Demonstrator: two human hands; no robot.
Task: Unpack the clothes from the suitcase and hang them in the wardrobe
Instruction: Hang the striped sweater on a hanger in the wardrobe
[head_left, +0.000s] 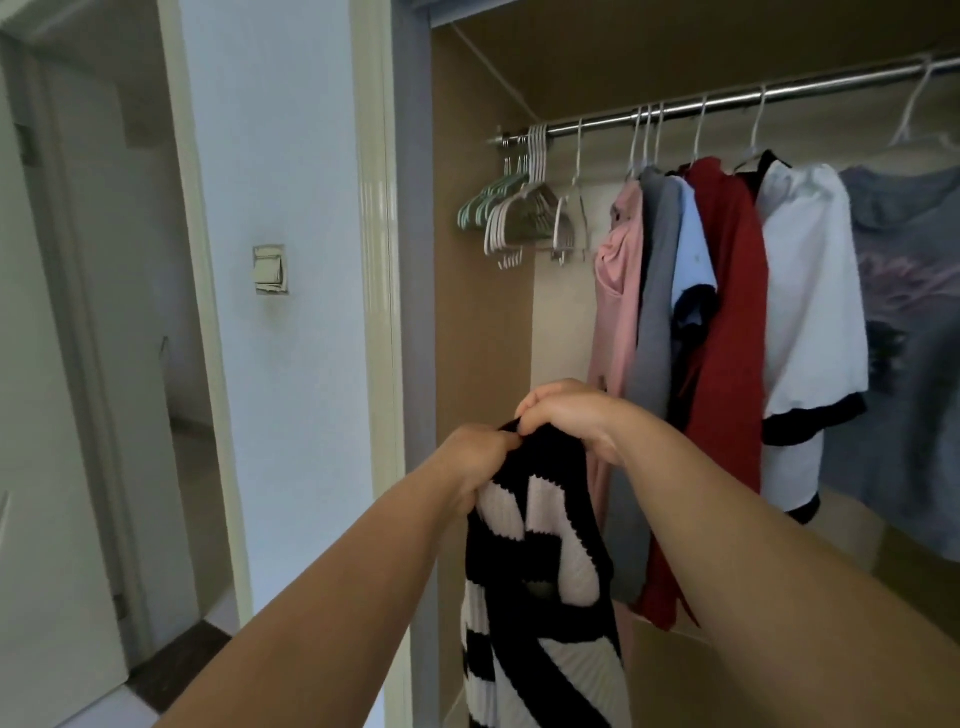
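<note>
At six o'clock, our left hand (475, 460) and right hand (569, 415) both gripped the top of a black-and-white striped knit (540, 566); hung clothes (727, 312) lined the rail (727, 101) at two o'clock.

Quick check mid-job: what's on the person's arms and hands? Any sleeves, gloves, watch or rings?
Both forearms are bare as far as the view reaches, with no sleeve or cuff. The left hand and right hand wear no gloves. No watch, bracelet or ring shows on the sides facing the camera. Some fingertips are hidden in the striped knit garment.
</note>
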